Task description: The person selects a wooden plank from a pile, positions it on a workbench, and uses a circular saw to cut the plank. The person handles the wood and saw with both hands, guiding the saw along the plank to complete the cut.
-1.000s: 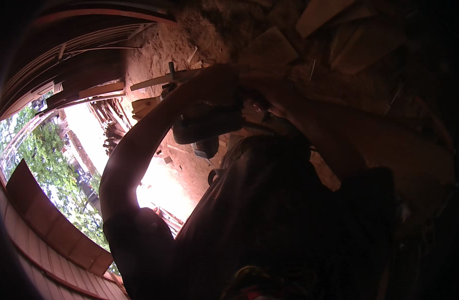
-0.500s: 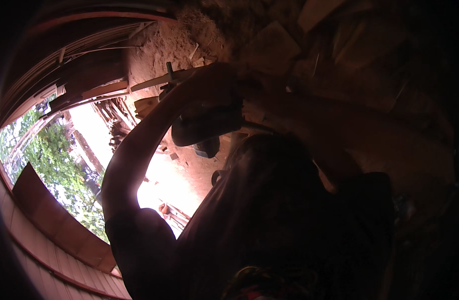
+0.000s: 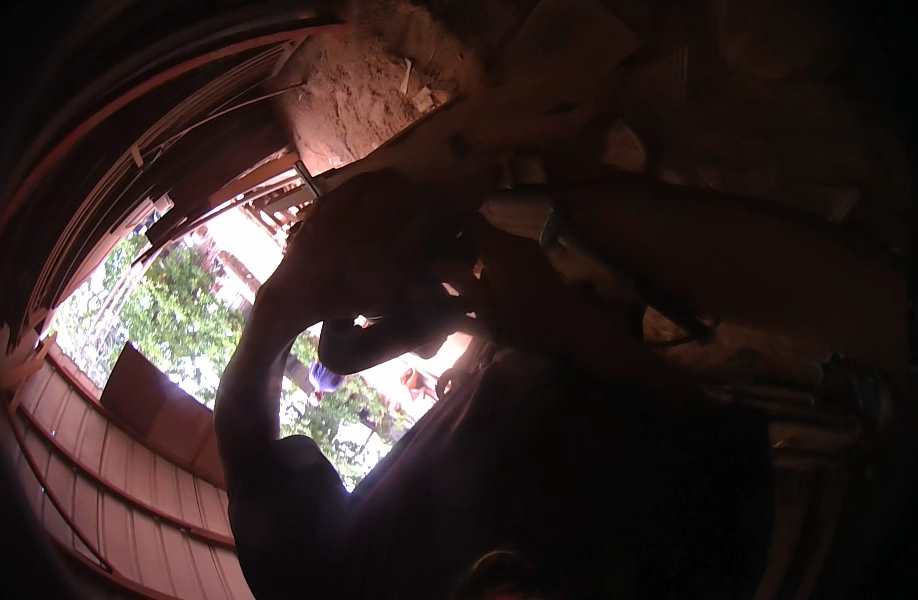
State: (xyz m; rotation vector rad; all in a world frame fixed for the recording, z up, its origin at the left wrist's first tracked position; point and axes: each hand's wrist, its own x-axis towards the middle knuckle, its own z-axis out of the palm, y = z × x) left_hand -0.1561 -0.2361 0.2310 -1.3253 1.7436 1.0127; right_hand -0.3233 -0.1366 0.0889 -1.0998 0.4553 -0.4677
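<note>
Deep shadow leaves both hands mostly as silhouettes. My left hand reaches in on a bent arm and is closed at the top of a dark power tool, its single fingers hard to make out. The rounded dark body of that power tool juts out to the left below my hands, against the bright opening. Close by on the right, my right hand is closed against the tool's other side. A short metal bar sticks up beside my left wrist; whether it belongs to the tool I cannot tell.
Sawdust-covered ground with wood scraps lies beyond my hands. Long boards are stacked at the far left. Corrugated sheet metal fills the lower left, near greenery outside. A dark strap or cable runs at the right.
My hands and the dark tool have come lower and closer to my body. The view has turned, so greenery now shows beneath my left arm.
</note>
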